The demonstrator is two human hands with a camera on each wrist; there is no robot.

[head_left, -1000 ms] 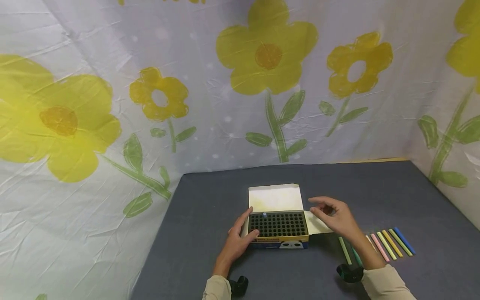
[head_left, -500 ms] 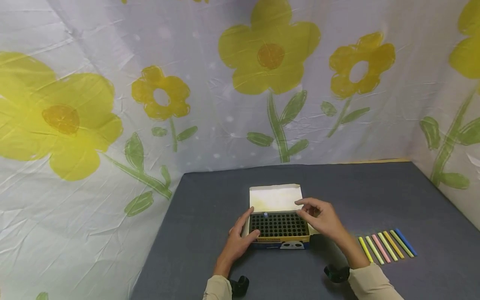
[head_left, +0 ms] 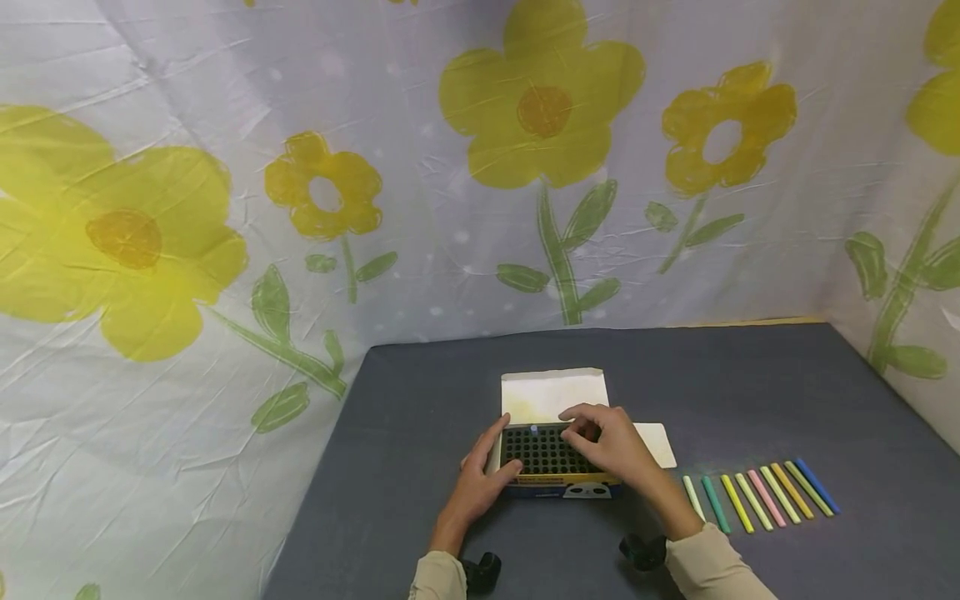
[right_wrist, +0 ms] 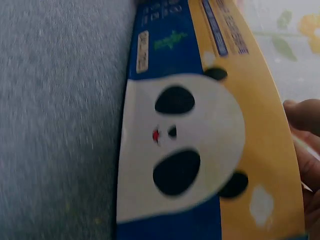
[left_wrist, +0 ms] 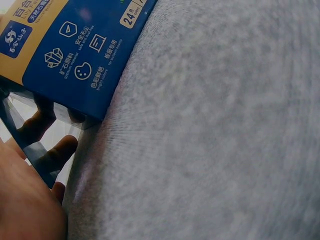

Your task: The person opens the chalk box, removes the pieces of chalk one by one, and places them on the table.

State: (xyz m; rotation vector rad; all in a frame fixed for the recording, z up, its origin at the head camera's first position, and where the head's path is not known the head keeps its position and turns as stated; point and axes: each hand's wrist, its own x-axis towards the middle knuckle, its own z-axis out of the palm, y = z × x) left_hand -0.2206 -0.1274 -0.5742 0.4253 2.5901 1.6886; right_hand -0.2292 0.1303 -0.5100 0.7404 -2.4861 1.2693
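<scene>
An uncovered chalk box point(head_left: 564, 481), blue and yellow with a panda face, lies on the dark tabletop with its white lid point(head_left: 551, 395) folded back. Inside is a black tray point(head_left: 542, 457) full of round holes; one pale blue chalk stick point(head_left: 534, 430) stands up near its back left. My left hand point(head_left: 480, 477) holds the box's left side, thumb at the front edge and fingers towards the back. Over the tray's right half hovers my right hand point(head_left: 611, 442), its index finger and thumb apart, with no chalk visible between them.
To the right lies a slanted row of chalk sticks point(head_left: 767, 497) in several colours, from pale green to blue. A white side flap point(head_left: 656, 444) sticks out from the box's right. A flower-print curtain point(head_left: 435, 208) hangs behind the table point(head_left: 420, 400).
My right hand has moved left, from above the side flap to over the tray, uncovering the flap and more chalk sticks. The left hand has stayed on the box.
</scene>
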